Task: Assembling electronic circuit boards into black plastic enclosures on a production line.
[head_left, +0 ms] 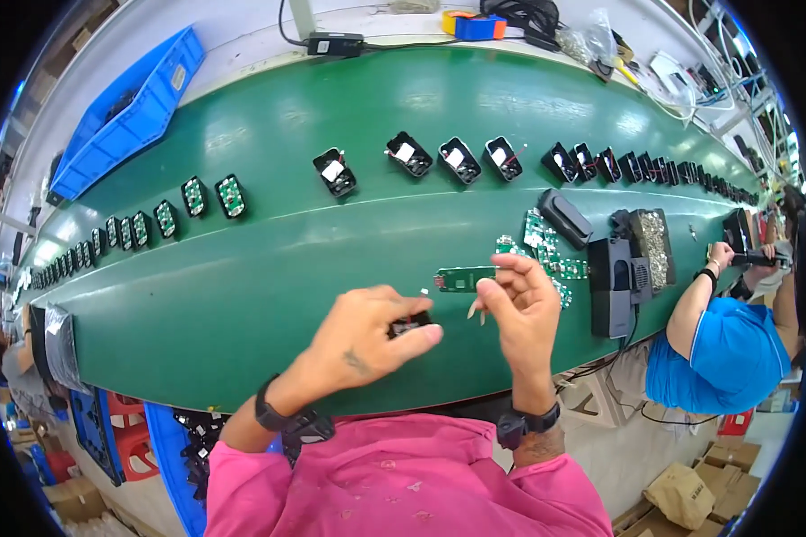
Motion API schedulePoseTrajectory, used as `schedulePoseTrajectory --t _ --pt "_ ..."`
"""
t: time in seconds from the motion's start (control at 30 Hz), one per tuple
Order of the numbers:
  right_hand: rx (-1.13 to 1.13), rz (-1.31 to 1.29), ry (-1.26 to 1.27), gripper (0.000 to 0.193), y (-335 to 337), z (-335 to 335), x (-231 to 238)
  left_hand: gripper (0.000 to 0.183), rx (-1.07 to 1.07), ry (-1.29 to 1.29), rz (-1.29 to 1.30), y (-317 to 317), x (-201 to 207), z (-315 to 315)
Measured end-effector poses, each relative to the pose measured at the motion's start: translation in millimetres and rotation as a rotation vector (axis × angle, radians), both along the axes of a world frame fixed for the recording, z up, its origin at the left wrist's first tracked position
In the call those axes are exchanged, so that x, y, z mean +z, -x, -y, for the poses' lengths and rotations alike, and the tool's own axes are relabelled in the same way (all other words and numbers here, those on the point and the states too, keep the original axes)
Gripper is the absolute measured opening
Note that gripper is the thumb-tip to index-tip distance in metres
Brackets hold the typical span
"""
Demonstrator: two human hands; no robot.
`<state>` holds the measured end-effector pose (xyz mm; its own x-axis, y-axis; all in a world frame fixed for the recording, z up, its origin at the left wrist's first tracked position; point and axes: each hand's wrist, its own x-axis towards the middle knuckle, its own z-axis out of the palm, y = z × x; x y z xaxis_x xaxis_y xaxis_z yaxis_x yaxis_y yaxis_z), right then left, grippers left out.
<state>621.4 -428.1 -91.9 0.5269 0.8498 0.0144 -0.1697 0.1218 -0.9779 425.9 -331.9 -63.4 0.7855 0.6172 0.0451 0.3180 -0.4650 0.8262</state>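
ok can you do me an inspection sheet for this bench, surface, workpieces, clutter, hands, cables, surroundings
surface: green tabletop, glossy with reflections
workpieces: black case and green circuit board in hand; board-filled cases at left, open cases farther right
clutter: loose circuit boards in a pile; clear plastic bag at the back edge
hands: left hand grips the black case; right hand holds the board's right end
cables: black adapter with cords and bundled black cable at the back
surroundings: person in a blue shirt at right; red stool at lower left
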Motion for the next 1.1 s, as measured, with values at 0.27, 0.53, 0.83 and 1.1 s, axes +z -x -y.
schedulePoseTrajectory --t 0.27,0.53,0.83,1.1 --pt "0.028 0.328 -0.102 0.019 28 9 -7 0.047 0.068 0.072 -0.078 -12 -2 11" --pt "0.145 0.693 -0.238 0.028 17 11 -8 0.056 0.267 0.438 0.147 -3 -19 10" --pt "0.159 0.874 -0.308 0.032 6 9 -10 0.072 0.084 1.049 0.390 -3 -15 10" --pt "0.076 0.736 -0.297 0.033 8 13 -14 0.066 0.072 1.044 0.505 -7 -30 20"
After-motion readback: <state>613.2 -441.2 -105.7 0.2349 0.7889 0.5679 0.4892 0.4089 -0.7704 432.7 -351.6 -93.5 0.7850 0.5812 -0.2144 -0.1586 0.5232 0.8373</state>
